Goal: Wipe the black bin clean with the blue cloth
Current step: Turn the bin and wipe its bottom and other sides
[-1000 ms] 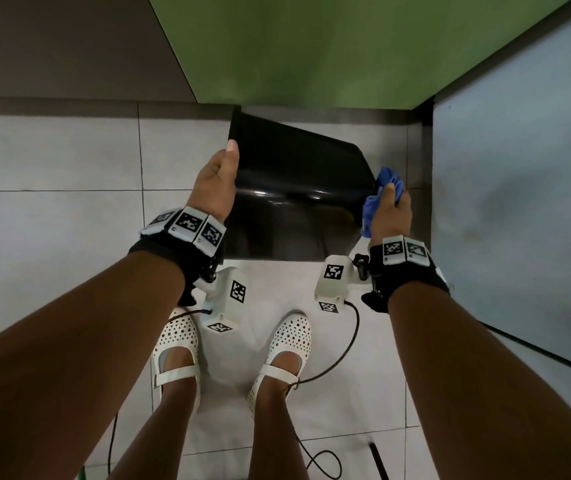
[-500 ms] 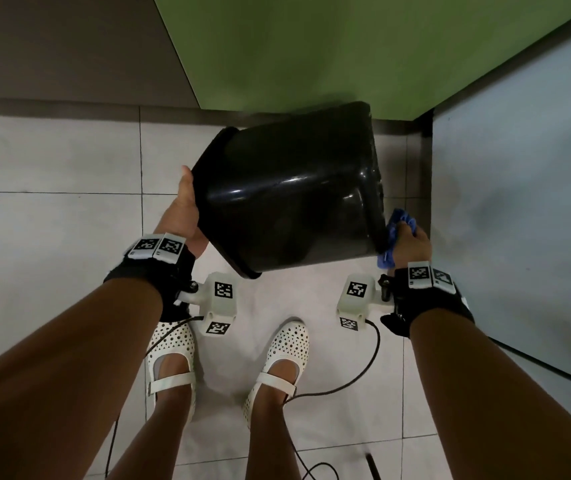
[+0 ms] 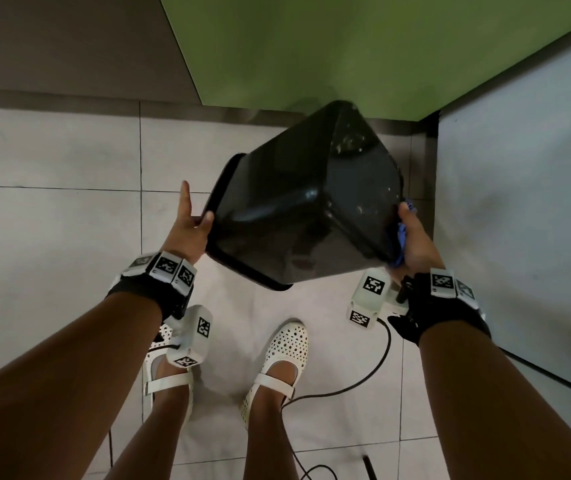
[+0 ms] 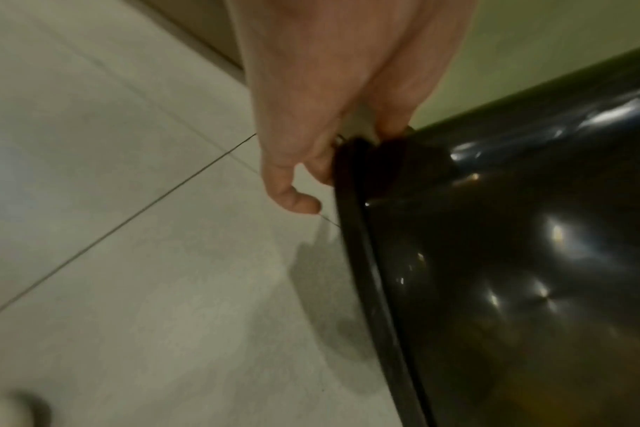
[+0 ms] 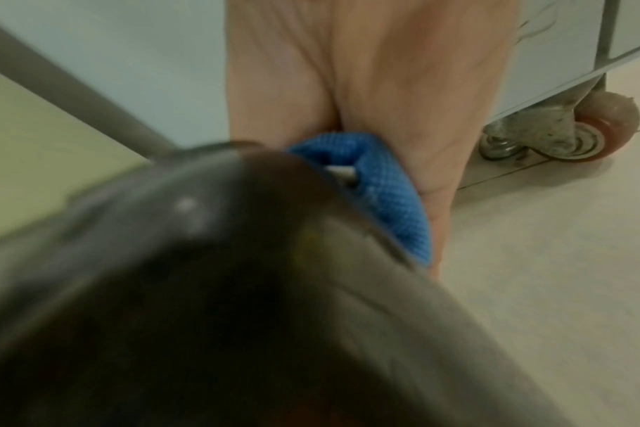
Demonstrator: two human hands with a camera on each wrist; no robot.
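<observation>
a person holds a black bin (image 3: 306,206) tipped up in the air above a pale tiled floor (image 3: 52,220), its base turned up and away towards a green wall (image 3: 346,46), its open rim angled down towards the white perforated shoes (image 3: 277,355). the left hand (image 3: 188,230) steadies the bin at the rim, thumb on the rim edge and one finger stretched clear; in the left wrist view the fingers (image 4: 391,115) hook over that rim. the right hand (image 3: 415,240) is clenched around a bunched blue cloth (image 5: 395,208) and presses it to the bin's lower right wall near the base. the step in hand appears to be wiping the outer walls; the next move likely calls for drawing the cloth along the wall while the left hand turns the bin to offer a fresh side. the plastic is glossy, with pale specks on the base and the nearby corner. a grimy caster wheel (image 5: 581,135) stands close by on the right
</observation>
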